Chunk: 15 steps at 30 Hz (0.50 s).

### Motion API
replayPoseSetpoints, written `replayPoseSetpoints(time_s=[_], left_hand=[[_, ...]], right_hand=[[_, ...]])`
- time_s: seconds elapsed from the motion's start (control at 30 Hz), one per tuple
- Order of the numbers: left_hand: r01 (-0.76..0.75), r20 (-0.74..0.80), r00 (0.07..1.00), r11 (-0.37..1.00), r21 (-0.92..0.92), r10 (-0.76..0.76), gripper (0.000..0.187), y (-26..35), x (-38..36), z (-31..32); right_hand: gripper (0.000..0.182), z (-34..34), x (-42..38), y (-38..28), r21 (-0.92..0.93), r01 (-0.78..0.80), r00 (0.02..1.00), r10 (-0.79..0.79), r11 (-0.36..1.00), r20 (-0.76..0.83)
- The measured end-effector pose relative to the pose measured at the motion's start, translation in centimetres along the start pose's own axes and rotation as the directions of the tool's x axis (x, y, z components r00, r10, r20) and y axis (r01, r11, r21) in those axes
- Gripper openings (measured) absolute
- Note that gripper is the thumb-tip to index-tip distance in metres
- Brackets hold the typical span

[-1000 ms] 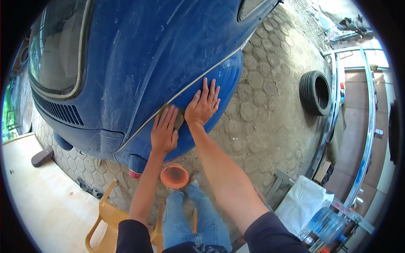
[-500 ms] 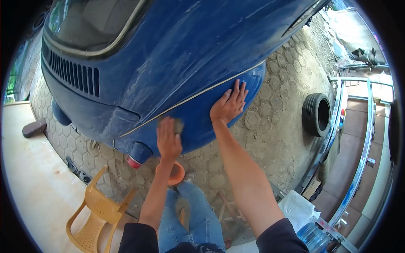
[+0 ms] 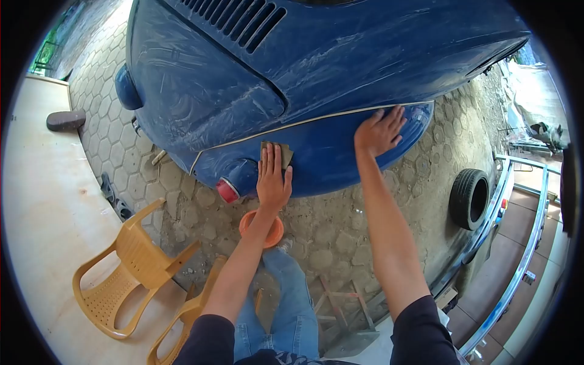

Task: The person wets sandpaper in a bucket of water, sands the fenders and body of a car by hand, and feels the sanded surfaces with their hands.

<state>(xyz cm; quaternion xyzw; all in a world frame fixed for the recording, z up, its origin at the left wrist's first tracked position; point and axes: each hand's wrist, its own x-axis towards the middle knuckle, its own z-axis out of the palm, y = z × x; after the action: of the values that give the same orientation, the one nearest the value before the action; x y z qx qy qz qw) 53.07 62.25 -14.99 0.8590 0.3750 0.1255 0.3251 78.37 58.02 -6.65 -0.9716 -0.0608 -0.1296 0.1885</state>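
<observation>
My left hand lies flat over a folded piece of brown-grey sandpaper, holding it against the blue fender of a car. Parts of the sheet stick out past the fingertips and on the thumb side. Further right, my right hand rests on the same fender with its fingers spread and nothing in it. A pale strip runs along the seam above both hands. Left of my left hand is the tail light, with a red lens. The blue car body shows whitish, dusty streaks.
Below the fender, an orange bucket stands by my feet. Yellow plastic chairs are at the lower left beside a pale board. A tire and a metal frame lie to the right on the paving.
The view has shifted, so the car's rear sits differently in frame. My left hand, blurred before, now looks sharp and nearer the tail light. My right hand stays on the fender.
</observation>
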Motion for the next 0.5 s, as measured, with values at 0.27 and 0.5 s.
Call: replayPoseSetpoints(time_s=[0.27,0.5], left_hand=[[0.472,-0.161,0.837,0.839,-0.271,-0.523,0.066,1.9,3.3,1.7],[0.476,-0.272,0.794,0.834,-0.278,-0.544,0.067,4.1,4.6,3.6]], right_hand=[[0.060,0.4,-2.3,-2.4,-0.026,-0.023,1.000,0.023,0.999,0.007],[0.062,0.5,-2.1,-2.4,-0.058,-0.008,1.000,0.007,0.998,-0.019]])
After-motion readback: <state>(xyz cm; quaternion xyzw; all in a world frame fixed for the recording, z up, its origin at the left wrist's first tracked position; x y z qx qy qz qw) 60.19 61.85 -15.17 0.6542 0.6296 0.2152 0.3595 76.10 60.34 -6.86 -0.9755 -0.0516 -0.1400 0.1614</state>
